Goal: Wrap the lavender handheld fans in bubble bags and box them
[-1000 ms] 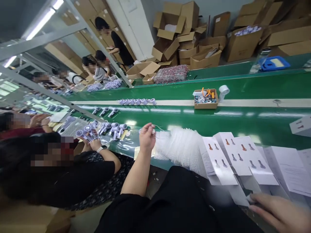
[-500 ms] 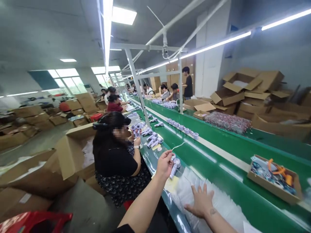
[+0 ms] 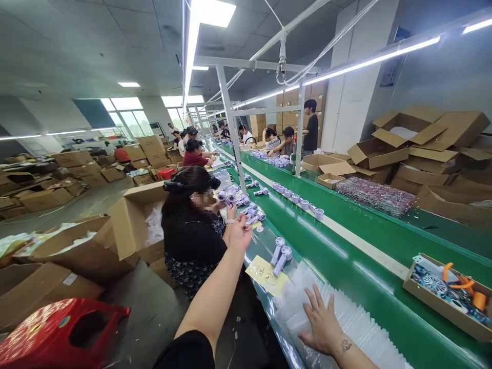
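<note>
My left hand (image 3: 240, 233) is stretched out ahead past the bench edge, beside a seated co-worker's arm. Its fingers are pinched together; what is in them, if anything, I cannot make out. My right hand (image 3: 322, 319) lies with fingers spread on a fanned stack of clear plastic bags (image 3: 361, 320). Two lavender handheld fans (image 3: 282, 256) rest on the bench just beyond the bags. Beside them is a yellow paper with handwriting (image 3: 266, 274).
A seated co-worker (image 3: 192, 230) handles fans on my left. Lavender parts (image 3: 295, 198) line the green conveyor (image 3: 330, 246). A cardboard tray of colourful parts (image 3: 442, 292) sits at right. A red stool (image 3: 65, 330) and open cartons (image 3: 130, 225) stand on the floor at left.
My left hand has moved left, away from the two fans, toward the co-worker. The pale strip it held out is no longer clearly visible. My right hand stays on the bags; the view has shifted.
</note>
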{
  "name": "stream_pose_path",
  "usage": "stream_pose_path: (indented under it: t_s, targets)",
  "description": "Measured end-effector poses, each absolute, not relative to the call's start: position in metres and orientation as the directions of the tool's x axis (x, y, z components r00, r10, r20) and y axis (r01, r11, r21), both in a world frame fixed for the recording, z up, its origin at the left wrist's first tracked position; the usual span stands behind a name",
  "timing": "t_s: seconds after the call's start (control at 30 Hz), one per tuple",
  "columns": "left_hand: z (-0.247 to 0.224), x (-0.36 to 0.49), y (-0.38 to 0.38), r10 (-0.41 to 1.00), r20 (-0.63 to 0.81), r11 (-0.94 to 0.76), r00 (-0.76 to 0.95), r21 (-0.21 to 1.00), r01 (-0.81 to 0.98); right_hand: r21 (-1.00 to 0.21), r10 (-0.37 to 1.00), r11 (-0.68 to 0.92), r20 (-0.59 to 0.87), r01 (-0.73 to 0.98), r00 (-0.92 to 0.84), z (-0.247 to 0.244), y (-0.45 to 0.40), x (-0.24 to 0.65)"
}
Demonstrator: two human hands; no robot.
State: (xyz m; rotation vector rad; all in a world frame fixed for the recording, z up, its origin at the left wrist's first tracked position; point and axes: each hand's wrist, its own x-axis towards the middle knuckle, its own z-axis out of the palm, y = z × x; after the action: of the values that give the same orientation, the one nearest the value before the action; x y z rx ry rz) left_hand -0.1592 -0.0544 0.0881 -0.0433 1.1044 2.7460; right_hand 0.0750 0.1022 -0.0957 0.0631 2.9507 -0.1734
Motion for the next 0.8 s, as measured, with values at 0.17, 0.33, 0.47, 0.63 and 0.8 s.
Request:
stream_pose_path:
  t_s: [0.17,0.33,0.47,0.63,0.8]
  targets:
    - [0.084,-0.122,-0.007,0.378,-0.204,-0.557,-0.903,0.729,-0.398,-0.179,-0.139,0.979,-0.207,-0.102,-0.968,-0.089,0.094,0.063]
    - [0.117,-0.126,-0.001,0.457,0.031,-0.587,-0.889,0.761,-0.275,-0.211,-0.131,0.975,-0.301,-0.068,-0.945,-0.099,0.106,0.059]
    - [0.153,-0.141,-0.031,0.402,0.132,-0.591,-0.906,0.794,-0.146,-0.222,-0.136,0.973,-0.295,-0.071,-0.946,-0.104,0.111,0.059]
    - [0.196,-0.145,-0.090,0.193,0.254,-0.649,-0.948,0.758,0.071,-0.239,-0.170,0.967,-0.324,-0.094,-0.931,-0.109,0.111,0.053]
    - [0.245,-0.138,-0.179,-0.081,0.342,-0.692,-0.936,0.657,0.300,-0.234,-0.173,0.968,-0.352,-0.092,-0.920,-0.117,0.114,0.047]
